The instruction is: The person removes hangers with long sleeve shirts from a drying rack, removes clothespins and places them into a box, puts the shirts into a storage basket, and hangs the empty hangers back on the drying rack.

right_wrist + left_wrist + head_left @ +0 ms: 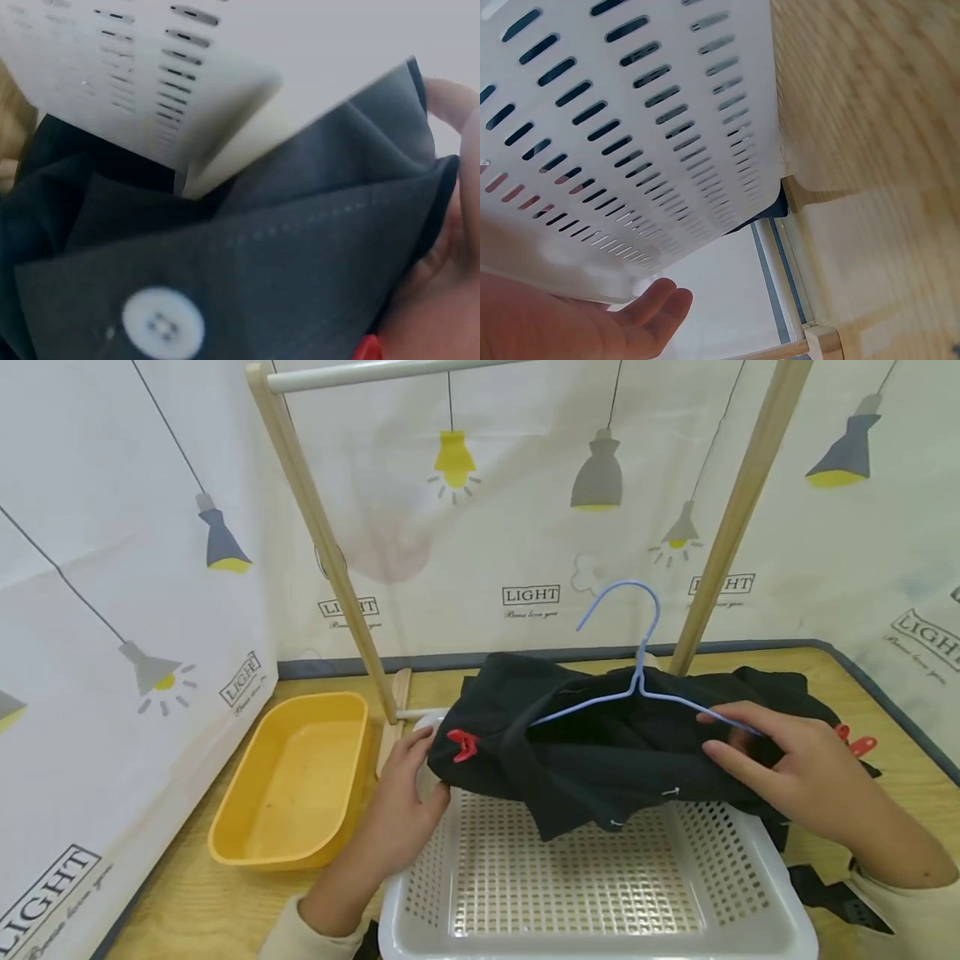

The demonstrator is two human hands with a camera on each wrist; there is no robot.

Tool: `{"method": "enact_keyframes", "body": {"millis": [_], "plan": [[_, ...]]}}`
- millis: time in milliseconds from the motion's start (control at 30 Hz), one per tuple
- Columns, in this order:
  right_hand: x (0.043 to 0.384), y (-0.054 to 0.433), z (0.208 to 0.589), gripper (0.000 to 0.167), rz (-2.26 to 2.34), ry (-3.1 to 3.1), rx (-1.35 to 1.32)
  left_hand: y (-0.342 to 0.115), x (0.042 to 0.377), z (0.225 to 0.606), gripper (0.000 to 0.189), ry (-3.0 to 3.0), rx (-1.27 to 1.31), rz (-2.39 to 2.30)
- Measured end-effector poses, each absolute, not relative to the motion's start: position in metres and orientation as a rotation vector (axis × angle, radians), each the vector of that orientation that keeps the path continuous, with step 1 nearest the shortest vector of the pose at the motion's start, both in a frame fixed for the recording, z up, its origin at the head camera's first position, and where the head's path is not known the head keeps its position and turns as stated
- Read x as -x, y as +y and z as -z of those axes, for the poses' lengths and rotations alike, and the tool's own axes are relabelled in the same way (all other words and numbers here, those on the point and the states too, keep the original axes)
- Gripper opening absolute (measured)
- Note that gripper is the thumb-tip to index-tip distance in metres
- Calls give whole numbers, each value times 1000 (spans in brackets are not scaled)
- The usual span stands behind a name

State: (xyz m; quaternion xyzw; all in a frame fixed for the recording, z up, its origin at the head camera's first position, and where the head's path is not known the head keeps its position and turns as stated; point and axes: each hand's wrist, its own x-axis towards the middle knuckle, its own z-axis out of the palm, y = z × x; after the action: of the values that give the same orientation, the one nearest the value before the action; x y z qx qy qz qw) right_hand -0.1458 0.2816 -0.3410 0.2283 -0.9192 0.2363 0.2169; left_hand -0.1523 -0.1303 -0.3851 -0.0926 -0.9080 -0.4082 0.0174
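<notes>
A black garment [592, 760] lies bunched over the back of a white perforated basket [577, 918]. A blue wire hanger [649, 618] stands in its opening, hook up. My right hand [802, 768] grips the garment's edge and the hanger's right arm between thumb and fingers. A white button [163, 322] shows on the cloth in the right wrist view. My left hand [405, 802] is at the garment's left end, fingers loosely bent beside the basket's rim. A red clip [463, 745] sits on that end; more red clip parts [861, 745] show beyond my right hand.
A yellow tub [288, 793] stands on the wooden table to the left. Behind the basket rises a wooden rack [330, 543] with a white crossbar [375, 372]. Lamp-patterned sheeting [525, 543] hangs around the back and sides.
</notes>
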Motion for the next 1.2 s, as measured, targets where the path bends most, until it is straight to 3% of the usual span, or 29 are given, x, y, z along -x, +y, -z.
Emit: {"method": "enact_keyframes", "body": {"millis": [200,267,367,633,800,1000,1200], "plan": [[147,283,343,89,-477,-2763,-633,-131,152,383,44,-2793,305,1281],[148,284,345,100,-477,-2801,-636,-130,153,382,41,-2775,335,1274],[150,286,348,100,-516,-2814,-652,-130,154,381,39,-2757,362,1272],[155,288,353,73,-500,-2747,-639,-130,154,380,40,-2767,365,1261],[157,289,354,67,-471,-2850,-594,-130,154,380,41,-2802,325,1256],[156,288,355,74,-478,-2921,-551,-130,154,382,39,-2795,338,1239],[151,285,353,105,-502,-2961,-529,-130,155,383,36,-2791,328,1271]]}}
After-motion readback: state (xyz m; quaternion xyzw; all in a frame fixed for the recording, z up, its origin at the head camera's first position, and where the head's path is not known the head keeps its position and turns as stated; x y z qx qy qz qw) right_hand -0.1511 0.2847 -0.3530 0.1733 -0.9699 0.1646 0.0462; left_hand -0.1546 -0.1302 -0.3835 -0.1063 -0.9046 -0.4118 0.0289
